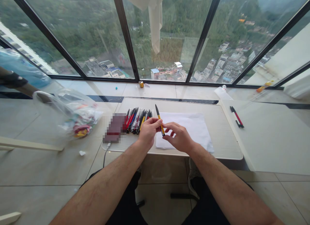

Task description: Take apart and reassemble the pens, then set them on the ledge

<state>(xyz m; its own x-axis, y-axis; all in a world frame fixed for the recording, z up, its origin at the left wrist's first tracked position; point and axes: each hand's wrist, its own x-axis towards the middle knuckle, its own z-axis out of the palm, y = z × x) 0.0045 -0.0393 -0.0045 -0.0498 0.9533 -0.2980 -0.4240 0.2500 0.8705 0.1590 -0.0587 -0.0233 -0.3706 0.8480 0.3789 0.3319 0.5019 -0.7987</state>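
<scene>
Yellow-black pen (159, 116) is above the desk (224, 134), by the left edge of the white paper (191, 131); dark end to 11 o'clock, other end to 5. Left hand (148, 130): thumb and finger clamped on it mid-barrel, probably so both ends stay clear. Right hand (178, 136): thumb and fingers apart around the lower end, likely to steady or work that end; contact unclear. Pen row (137, 120) at 9 o'clock from the held pen, roughly parallel, presumably for easy picking. Two pens (236, 116) at 3 o'clock, on a white surface (273, 141), seemingly kept separate from the row.
</scene>
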